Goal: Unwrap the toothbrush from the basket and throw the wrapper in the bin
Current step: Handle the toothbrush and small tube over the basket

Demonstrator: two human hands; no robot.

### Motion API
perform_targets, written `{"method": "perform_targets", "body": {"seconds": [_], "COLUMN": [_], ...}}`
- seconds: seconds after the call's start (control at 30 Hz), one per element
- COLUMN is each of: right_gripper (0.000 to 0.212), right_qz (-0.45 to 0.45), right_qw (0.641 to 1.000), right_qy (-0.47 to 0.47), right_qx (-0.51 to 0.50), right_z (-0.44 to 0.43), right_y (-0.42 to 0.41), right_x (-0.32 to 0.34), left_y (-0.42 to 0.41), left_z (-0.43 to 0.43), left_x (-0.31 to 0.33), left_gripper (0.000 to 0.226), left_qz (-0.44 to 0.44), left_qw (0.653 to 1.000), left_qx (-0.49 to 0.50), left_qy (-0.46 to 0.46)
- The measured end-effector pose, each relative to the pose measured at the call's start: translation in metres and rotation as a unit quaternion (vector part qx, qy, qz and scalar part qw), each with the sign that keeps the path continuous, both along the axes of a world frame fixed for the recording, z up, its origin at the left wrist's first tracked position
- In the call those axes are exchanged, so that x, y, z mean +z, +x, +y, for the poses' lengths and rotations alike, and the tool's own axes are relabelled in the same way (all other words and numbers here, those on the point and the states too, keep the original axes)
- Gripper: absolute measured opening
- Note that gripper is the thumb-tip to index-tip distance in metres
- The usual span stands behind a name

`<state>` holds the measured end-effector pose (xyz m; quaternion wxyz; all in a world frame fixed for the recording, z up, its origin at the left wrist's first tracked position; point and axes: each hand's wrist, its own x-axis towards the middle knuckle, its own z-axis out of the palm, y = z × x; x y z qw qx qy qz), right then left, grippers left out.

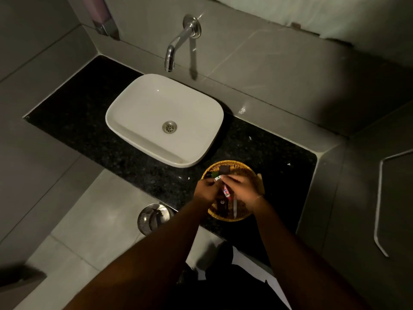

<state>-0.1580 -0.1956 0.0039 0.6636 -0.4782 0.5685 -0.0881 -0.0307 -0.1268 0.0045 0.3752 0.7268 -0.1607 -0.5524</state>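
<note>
Head view looks down on a black speckled counter (93,121) set between grey tiled walls, with a white basin (143,113) sitting near its middle under a chrome wall tap (176,48). Toward the counter's near right corner, close to its front edge, stands a round wicker basket (232,164), and both hands meet just above it. Left hand (205,190) comes in from the near side with its fingers curled and pinched on the white upper end of a long narrow packet, the wrapped toothbrush (226,191), whose red and white printed wrapper slants down across the basket between the two hands. Right hand (242,189) lies over the right half of the basket, fingers bent and closed toward the same packet; its fingertips are blurred, so exactly where they grip cannot be told. A thin white stick-like end shows below the hands over the basket's near side, and whether it belongs to the toothbrush is unclear. Several small dark sachets lie in the basket, one at its far rim and one at its near side. Below the counter's front edge, on the pale floor tiles, a perforated metal bin (152,218) stands left of the forearms.
</note>
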Motion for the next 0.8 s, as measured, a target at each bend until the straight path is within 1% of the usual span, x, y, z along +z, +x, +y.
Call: {"method": "perform_targets", "body": {"seconds": [0.03, 0.13, 0.2, 0.3, 0.37, 0.43, 0.47, 0.53, 0.6, 0.63, 0.67, 0.73, 0.8], "right_gripper": [0.014, 0.028, 0.029, 0.029, 0.027, 0.023, 0.020, 0.015, 0.018, 0.018, 0.018, 0.020, 0.025], "right_qz": [0.004, 0.044, 0.054, 0.059, 0.054, 0.064, 0.057, 0.013, -0.032, -0.053, -0.070, -0.100, -0.109], "right_qw": [1.000, 0.998, 0.998, 0.998, 0.996, 0.984, 0.972, 0.935, 0.897, 0.880, 0.871, 0.872, 0.876], "right_qy": [-0.009, -0.032, -0.027, -0.009, -0.005, 0.004, 0.020, 0.070, 0.099, 0.112, 0.122, 0.138, 0.145], "right_qx": [0.016, 0.037, 0.031, 0.001, -0.070, -0.169, -0.228, -0.348, -0.430, -0.458, -0.470, -0.458, -0.446], "right_z": [-0.002, -0.009, -0.010, -0.001, 0.008, 0.016, 0.021, 0.028, 0.034, 0.038, 0.042, 0.049, 0.053], "right_y": [-0.007, -0.032, -0.046, -0.058, -0.061, -0.060, -0.059, -0.056, -0.050, -0.049, -0.047, -0.045, -0.043], "right_x": [0.002, 0.004, 0.004, 0.003, -0.002, -0.006, -0.007, -0.008, -0.010, -0.010, -0.011, -0.013, -0.013], "left_y": [-0.001, -0.003, -0.008, -0.018, -0.022, -0.023, -0.024, -0.021, -0.017, -0.014, -0.012, -0.008, -0.005], "left_z": [-0.001, -0.001, -0.002, -0.003, -0.002, 0.001, 0.003, 0.008, 0.014, 0.016, 0.019, 0.024, 0.029], "left_x": [0.002, 0.001, -0.001, -0.001, -0.002, -0.001, -0.001, -0.002, -0.004, -0.005, -0.004, -0.003, -0.002], "left_gripper": [0.031, 0.027, 0.026, 0.029, 0.041, 0.046, 0.045, 0.035, 0.025, 0.022, 0.019, 0.016, 0.016], "left_qz": [0.002, -0.021, -0.054, -0.064, -0.078, -0.101, -0.111, -0.125, -0.140, -0.150, -0.162, -0.186, -0.199], "left_qw": [1.000, 0.996, 0.993, 0.990, 0.983, 0.977, 0.976, 0.978, 0.979, 0.979, 0.977, 0.973, 0.970], "left_qx": [-0.024, -0.085, -0.099, -0.123, -0.165, -0.186, -0.185, -0.166, -0.144, -0.137, -0.134, -0.133, -0.132], "left_qy": [0.000, -0.010, -0.019, -0.027, -0.019, -0.014, -0.016, -0.026, -0.030, -0.031, -0.031, -0.035, -0.038]}}
